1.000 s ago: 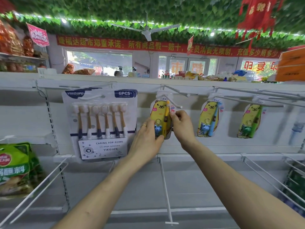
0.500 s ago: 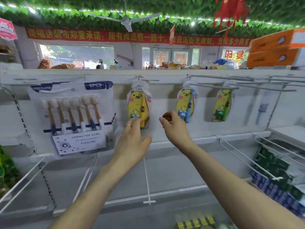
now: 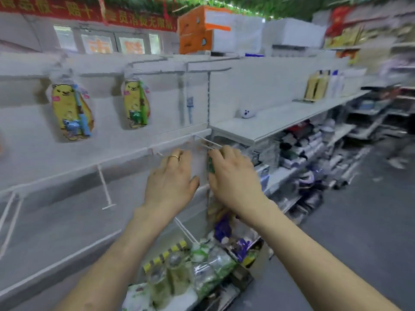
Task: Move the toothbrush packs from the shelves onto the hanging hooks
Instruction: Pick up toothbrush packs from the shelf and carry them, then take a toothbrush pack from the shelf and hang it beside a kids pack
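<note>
Hanging packs (image 3: 71, 111), white shelving (image 3: 280, 118), grey aisle (image 3: 363, 232)

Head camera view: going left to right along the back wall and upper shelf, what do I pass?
yellow pack with blue toothbrush → yellow pack with green toothbrush → blue hanging item → small white round thing → gold bottles

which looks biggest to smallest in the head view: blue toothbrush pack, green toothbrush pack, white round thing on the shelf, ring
1. blue toothbrush pack
2. green toothbrush pack (farther off, so maybe equal really)
3. white round thing
4. ring
</note>
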